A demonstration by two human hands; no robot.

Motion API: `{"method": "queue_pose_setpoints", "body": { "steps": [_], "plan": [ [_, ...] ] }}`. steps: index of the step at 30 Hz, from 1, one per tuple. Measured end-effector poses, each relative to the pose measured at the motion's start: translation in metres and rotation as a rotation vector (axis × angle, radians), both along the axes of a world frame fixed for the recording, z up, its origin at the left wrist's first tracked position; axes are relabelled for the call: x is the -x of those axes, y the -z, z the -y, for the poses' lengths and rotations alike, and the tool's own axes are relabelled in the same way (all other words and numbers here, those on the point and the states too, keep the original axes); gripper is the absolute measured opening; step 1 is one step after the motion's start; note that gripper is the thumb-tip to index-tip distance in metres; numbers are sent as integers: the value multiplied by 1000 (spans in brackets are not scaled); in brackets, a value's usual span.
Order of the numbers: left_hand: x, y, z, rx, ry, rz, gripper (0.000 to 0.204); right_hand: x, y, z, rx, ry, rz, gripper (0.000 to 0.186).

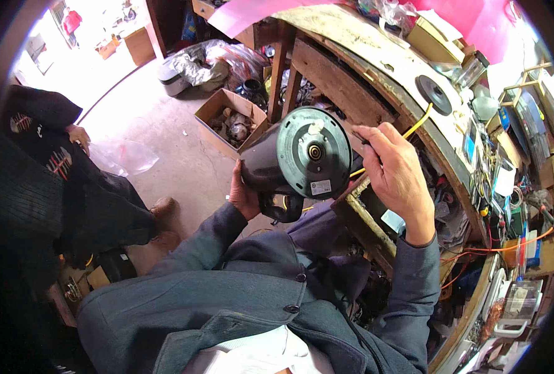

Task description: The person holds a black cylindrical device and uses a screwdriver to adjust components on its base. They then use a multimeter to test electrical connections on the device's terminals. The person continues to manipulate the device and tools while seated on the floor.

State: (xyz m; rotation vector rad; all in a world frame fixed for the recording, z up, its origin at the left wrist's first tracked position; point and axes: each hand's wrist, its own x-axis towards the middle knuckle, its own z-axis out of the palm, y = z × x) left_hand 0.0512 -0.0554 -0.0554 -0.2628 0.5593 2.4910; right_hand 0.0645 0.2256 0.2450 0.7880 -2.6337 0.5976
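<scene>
A black electric kettle (266, 156) is tipped over in front of me, its round base turned up toward me. At the middle of that base sits a ringed connector (315, 151), with a pale label near the rim. My left hand (244, 190) is closed on the kettle's left side, just above the handle (281, 207). To the right of the base, apart from it, my right hand (392, 162) is closed in a pinch. A small dark bit shows at its fingertips, too little to name. A round black power base (433, 93) with a yellow cord lies on the workbench.
The cluttered wooden workbench (352, 31) curves along the right, with tools, wires and containers. A cardboard box (230, 118) of parts stands on the floor beyond the kettle. At the left stands another person in dark clothes (71, 181), near a clear plastic bag (124, 156).
</scene>
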Motion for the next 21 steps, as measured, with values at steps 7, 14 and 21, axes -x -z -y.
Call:
{"method": "queue_pose_setpoints", "body": {
  "steps": [7,14,21],
  "plan": [
    [-5,-14,-5,147,-40,20,105,-1,10,2,135,-16,-8,26],
    [-4,3,0,43,-4,12,105,2,19,7,87,-51,-14,24],
    [-5,-8,-5,67,-49,-16,106,4,25,5,66,-55,2,26]
  ]
}}
